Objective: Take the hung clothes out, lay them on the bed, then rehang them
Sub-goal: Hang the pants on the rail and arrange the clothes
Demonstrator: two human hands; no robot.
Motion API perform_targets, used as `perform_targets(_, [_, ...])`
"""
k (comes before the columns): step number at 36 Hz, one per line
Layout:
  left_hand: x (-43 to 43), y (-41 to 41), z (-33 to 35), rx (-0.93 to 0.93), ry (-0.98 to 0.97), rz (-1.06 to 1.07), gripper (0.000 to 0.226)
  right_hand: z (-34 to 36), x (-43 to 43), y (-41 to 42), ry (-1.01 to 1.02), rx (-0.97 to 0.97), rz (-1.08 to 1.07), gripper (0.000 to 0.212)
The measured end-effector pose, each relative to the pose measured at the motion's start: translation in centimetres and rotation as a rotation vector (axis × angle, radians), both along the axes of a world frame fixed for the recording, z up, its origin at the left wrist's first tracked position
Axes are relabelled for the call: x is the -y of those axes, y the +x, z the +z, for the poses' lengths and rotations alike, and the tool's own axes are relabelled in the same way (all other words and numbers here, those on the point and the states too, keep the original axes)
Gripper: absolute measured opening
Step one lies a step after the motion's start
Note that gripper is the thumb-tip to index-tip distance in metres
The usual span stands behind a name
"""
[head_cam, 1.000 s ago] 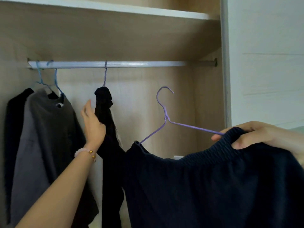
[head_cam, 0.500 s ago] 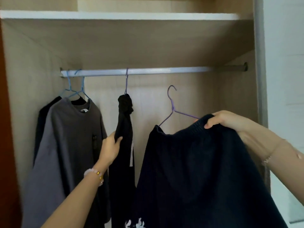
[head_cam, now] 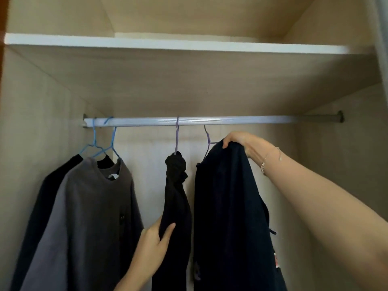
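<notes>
Right hand [head_cam: 241, 141]: you pinch the navy garment's [head_cam: 228, 206] top edge on its purple hanger [head_cam: 208, 139], whose hook is just under the rail [head_cam: 241, 120].
Left hand [head_cam: 153, 244]: your thumb and fingers grip the black garment [head_cam: 177, 202] hanging mid-rail.
Far left: the grey sweater [head_cam: 90, 217] hangs on a blue hanger [head_cam: 113, 143].

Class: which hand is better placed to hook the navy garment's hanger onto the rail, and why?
Right. The right hand grips the navy garment at its hanger, just under the rail; the left hand holds the black garment lower down.
</notes>
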State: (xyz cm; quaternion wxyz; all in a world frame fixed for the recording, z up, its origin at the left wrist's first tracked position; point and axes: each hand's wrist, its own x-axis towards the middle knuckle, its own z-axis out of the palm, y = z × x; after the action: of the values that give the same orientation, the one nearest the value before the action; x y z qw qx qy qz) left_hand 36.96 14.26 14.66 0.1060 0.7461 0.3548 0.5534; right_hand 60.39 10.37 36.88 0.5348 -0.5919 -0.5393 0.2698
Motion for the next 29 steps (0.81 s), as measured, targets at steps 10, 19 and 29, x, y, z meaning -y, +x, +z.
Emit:
perform_targets(10, [-0.8, 0.3, -0.4, 0.096, -0.030, -0.046, 0.056, -3.6, 0.3, 0.0, 0.233, 0.023, -0.076, 0.010])
perform_targets(19, [0.3, 1.9, -1.0, 0.061, -0.014, -0.024, 0.020, -5.8, 1.7, 1.6, 0.177, 0.079, -0.025, 0.008])
perform_targets(29, [3.4, 2.7, 1.0, -0.024, -0.062, -0.129, 0.035, -6.1, 2.4, 1.9, 0.304, 0.726, -0.398, 0.045])
